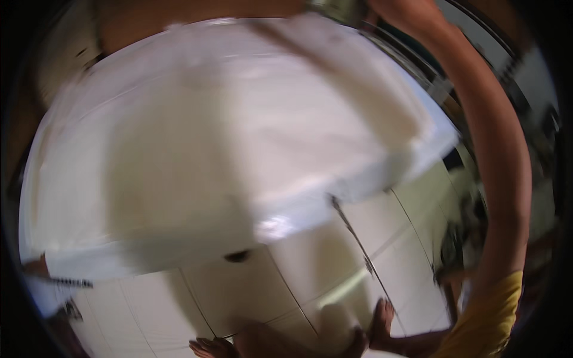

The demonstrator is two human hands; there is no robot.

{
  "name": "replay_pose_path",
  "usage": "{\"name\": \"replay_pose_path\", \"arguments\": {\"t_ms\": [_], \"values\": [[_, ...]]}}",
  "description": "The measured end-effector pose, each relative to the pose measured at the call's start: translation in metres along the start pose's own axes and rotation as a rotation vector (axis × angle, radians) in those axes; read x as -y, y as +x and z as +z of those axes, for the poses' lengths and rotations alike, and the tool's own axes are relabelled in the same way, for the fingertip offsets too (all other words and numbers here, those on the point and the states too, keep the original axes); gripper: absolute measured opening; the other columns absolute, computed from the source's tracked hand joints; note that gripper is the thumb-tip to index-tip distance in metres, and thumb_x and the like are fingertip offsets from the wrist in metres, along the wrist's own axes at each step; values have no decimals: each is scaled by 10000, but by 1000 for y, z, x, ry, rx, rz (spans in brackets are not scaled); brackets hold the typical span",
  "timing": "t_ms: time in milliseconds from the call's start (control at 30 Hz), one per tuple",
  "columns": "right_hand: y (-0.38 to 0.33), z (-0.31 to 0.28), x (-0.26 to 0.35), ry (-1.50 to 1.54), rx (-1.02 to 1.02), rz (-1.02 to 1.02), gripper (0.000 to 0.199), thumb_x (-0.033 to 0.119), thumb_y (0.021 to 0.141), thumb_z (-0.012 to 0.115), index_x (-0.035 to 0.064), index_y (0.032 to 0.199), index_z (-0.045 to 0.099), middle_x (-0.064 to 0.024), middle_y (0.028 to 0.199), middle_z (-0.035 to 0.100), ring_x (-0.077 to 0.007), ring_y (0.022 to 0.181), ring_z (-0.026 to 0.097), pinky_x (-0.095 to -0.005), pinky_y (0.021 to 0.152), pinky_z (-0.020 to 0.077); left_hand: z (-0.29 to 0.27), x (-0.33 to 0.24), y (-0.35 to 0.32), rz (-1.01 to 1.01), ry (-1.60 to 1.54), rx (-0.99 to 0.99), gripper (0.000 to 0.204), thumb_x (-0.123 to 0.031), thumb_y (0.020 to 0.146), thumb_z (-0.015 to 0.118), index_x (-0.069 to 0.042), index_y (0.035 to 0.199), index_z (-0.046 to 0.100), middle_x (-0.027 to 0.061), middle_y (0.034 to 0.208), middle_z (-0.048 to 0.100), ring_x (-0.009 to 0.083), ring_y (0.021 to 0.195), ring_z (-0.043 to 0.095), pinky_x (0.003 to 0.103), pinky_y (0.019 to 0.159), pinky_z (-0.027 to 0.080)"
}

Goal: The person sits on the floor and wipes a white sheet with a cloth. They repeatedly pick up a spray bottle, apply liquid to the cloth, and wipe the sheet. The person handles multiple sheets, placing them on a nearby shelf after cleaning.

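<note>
My right arm [495, 137], with a yellow sleeve, reaches up along the right side. My right hand [406, 12] is at the top edge, beyond the far right corner of a large white mattress-like slab [298, 119]. Its fingers are cut off by the picture's edge, so what they hold or touch is hidden. Nothing shows of my left hand. The slab has a pale bluish, shiny rim, and broad shadows lie across its top. Motion blurs much of the picture.
Light tiles [233, 292] cover the floor in front of the slab, with my bare foot [382, 319] on them. A thin dark cord-like line [358, 244] runs down from the slab's edge. Blurred clutter [459, 244] stands at the right. A brown surface [179, 27] lies beyond the slab.
</note>
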State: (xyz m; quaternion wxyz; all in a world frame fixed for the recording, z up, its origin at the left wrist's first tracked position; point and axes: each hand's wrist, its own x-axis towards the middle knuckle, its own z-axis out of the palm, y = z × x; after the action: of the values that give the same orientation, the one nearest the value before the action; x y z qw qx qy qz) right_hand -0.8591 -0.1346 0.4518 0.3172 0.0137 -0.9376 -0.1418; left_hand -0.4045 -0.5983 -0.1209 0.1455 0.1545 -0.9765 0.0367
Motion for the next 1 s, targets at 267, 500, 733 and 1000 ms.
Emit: {"name": "replay_pose_path", "arguments": {"t_ms": [267,500,733,1000], "values": [[-308,-97,-22,498,-60,-297,196,146,956,578,125,1144,630,-146,845,668,-347,727,672,-450,680,560,108,20,-31,500,-230,-129,529,-313,972,565,53,1343,473,314,1367,494,473,1212,540,618,983,458],[-619,-92,-77,743,929,580,306,374,1050,456,134,1102,640,-210,872,691,-433,844,658,-532,787,523,46,-56,-17,741,-343,-77,500,-345,957,553,16,1301,514,273,1285,566,425,1154,591,543,976,483],[-839,-64,-65,651,802,1112,546,531,1023,416,78,1256,613,-270,1056,698,-480,1017,652,-531,931,516,-6,-60,38,468,-260,-136,476,-376,943,540,-21,1260,556,232,1203,638,377,1097,642,468,970,507],[-910,-11,-69,883,622,1276,667,598,1009,406,-3,1179,640,-292,1047,698,-446,991,683,-490,891,539,-62,-71,88,302,-799,405,428,-389,887,598,-54,1146,658,201,1100,694,366,1031,668,443,935,525]]}}
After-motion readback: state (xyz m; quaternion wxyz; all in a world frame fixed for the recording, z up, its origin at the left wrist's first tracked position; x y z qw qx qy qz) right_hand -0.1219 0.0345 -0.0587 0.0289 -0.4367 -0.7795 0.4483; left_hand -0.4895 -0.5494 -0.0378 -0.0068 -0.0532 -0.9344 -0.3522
